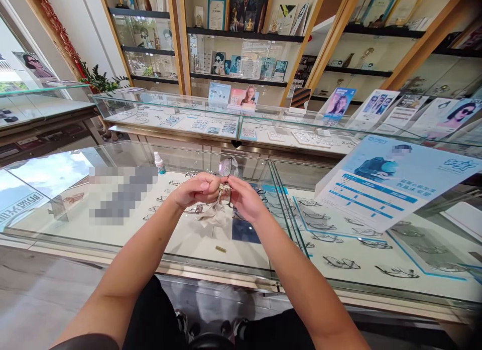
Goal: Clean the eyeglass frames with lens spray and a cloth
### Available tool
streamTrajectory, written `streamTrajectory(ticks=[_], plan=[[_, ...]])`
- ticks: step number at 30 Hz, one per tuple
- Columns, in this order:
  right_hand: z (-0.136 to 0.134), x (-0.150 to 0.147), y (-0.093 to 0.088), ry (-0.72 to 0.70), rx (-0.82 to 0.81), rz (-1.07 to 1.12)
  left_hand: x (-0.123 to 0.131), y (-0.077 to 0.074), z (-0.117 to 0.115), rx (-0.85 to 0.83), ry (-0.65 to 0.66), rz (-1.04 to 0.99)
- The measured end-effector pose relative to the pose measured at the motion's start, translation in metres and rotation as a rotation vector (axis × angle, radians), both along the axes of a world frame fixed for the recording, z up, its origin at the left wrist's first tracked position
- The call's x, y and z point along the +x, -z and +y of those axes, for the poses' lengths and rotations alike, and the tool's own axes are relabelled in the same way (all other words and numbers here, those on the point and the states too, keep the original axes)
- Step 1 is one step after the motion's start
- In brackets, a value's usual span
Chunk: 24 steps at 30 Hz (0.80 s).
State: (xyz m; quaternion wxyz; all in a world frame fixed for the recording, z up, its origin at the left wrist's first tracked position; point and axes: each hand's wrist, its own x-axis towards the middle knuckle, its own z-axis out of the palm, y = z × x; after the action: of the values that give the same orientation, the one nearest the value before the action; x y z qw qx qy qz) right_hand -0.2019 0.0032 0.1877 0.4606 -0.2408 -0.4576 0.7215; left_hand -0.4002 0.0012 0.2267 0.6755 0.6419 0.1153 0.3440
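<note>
Both my hands meet above the glass display counter (pixel 113 239). My left hand (pixel 196 188) is closed in a fist-like pinch on a pair of glasses (pixel 228 168), whose lens sticks up above my fingers. My right hand (pixel 244 199) is closed too, pinching the glasses together with a pale cleaning cloth (pixel 215 214) that hangs down beneath both hands. The frame's lower part is hidden by my fingers and the cloth.
A small spray bottle (pixel 159 163) stands on the counter behind my left hand. A small brass piece (pixel 220 249) lies near the front. Many spectacle frames lie inside the case. A tilted blue leaflet stand (pixel 391 184) sits to the right. More counters and shelves lie behind.
</note>
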Motion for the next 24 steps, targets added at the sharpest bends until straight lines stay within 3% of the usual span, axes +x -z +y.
streamTrajectory(ticks=[8, 17, 24], plan=[[0.000, 0.002, -0.003, 0.059, 0.049, 0.000, 0.003, 0.002, 0.001, -0.017, -0.049, -0.062], [0.002, 0.012, -0.015, 0.266, 0.158, 0.045, 0.016, 0.005, 0.006, -0.195, -0.431, -0.177], [0.006, 0.013, -0.003, 0.420, 0.444, -0.153, 0.030, 0.024, 0.008, 0.168, -0.833, -0.053]])
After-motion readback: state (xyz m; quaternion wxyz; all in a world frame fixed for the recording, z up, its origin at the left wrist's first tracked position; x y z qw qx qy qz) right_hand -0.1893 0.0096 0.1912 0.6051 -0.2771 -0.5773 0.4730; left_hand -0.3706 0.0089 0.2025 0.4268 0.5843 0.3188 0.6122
